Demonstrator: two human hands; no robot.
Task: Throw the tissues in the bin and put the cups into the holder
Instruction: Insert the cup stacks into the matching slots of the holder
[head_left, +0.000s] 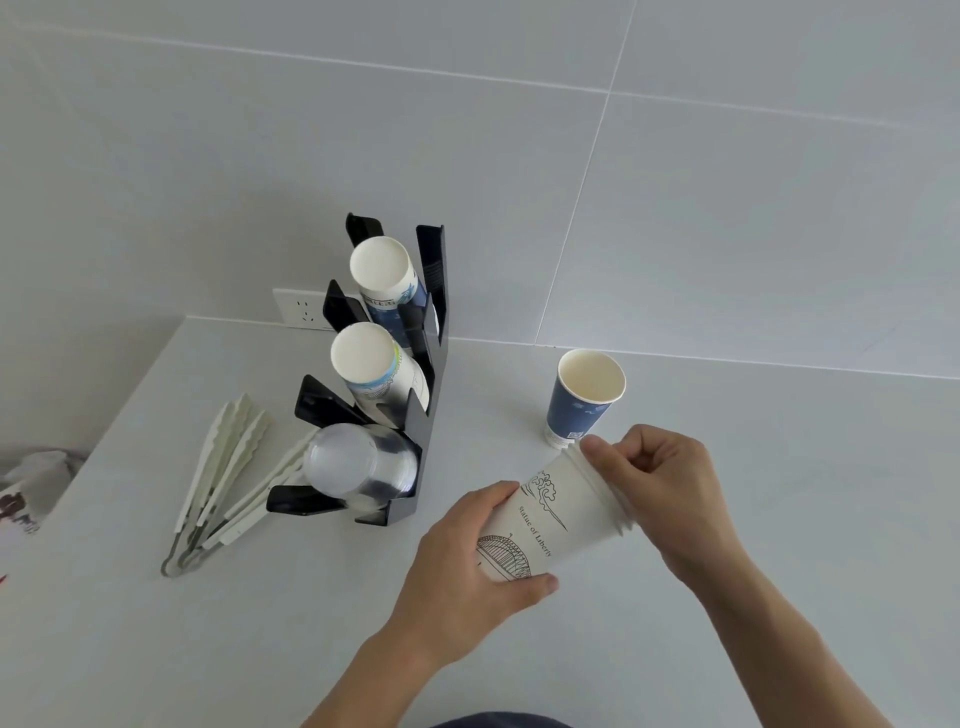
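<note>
Cups (558, 519) lie nested between both hands, rims toward the right hand (670, 483), whose fingers pinch them; left hand (467, 551) curls around the base, nearer the holder (415, 415).

Black holder (434, 332), navy cup (574, 410), white cups (561, 519) with line drawings.

white cup (558, 519), "Statue of Liberty"
</note>
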